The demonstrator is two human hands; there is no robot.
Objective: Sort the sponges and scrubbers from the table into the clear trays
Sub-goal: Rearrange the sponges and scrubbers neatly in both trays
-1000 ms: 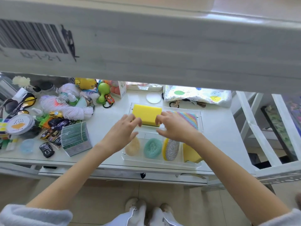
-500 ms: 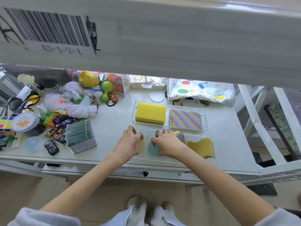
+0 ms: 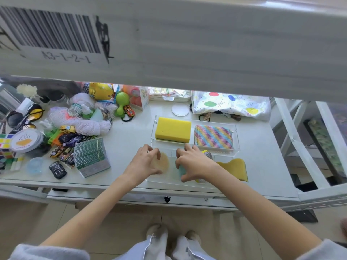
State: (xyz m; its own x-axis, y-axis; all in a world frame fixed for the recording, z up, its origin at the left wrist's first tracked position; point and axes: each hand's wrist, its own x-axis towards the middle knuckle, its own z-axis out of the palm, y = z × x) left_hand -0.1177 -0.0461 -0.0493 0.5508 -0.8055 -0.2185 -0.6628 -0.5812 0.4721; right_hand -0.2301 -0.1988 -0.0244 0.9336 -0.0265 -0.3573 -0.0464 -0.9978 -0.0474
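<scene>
White and glossy, the desk point(image 3: 127, 147) fills the head view beneath a blurred shelf edge bearing a barcode label point(image 3: 50, 34). At its 9 o'clock side lies a heap of clutter: toy cars point(image 3: 65, 147), white yarn point(image 3: 82, 122), a stack of green cards point(image 3: 90, 158).

Right of centre sit two clear trays. The far tray point(image 3: 235, 139), toward 12 o'clock, holds a yellow sponge point(image 3: 172, 132) in its left compartment and a rainbow-striped cloth point(image 3: 214, 136) in its right. The near tray point(image 3: 159, 182), toward 6 o'clock, holds a tan round scrubber point(image 3: 163, 163), a teal scrubber point(image 3: 181, 170) and a silver-and-yellow scrubber point(image 3: 207, 154), side by side. A wavy yellow sponge point(image 3: 234, 167) lies at its 3 o'clock end; whether inside or just beside the tray I cannot tell.

The left hand point(image 3: 144, 162) arches over the near tray's 9 o'clock end, its grip half open with fingers curled, fingertips at the tray's far wall and thumb near the tan scrubber; it clasps nothing that I can see. The right hand point(image 3: 195, 162) spreads likewise over the teal scrubber, its grip loosely open, thumb low near the front wall; whether it touches the scrubber is hidden.
</scene>
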